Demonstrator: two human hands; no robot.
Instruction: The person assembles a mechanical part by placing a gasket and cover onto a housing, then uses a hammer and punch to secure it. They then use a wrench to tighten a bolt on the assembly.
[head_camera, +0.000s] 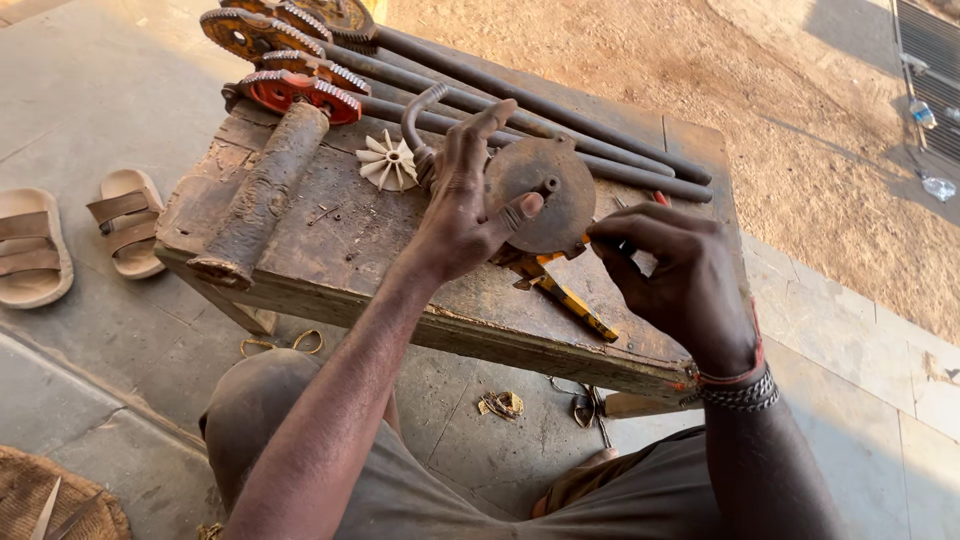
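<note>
My left hand (463, 205) grips a round rusty metal housing (545, 180) with a curved pipe (418, 115) attached, holding it upright on a worn wooden bench (330, 250). My right hand (672, 272) pinches a small tool with a red handle tip (660, 198) against the housing's right edge. A yellow-handled tool (570, 300) lies on the bench under the housing. A white plastic impeller (388, 162) rests just left of my left hand.
Several long metal rods (560, 110) with red and rusty toothed discs (300, 92) lie across the bench's far side. A rusty cylinder (262, 195) lies at left. Two sandals (70, 235) sit on the concrete floor. Pliers (585, 405) and a wire scrap lie under the bench.
</note>
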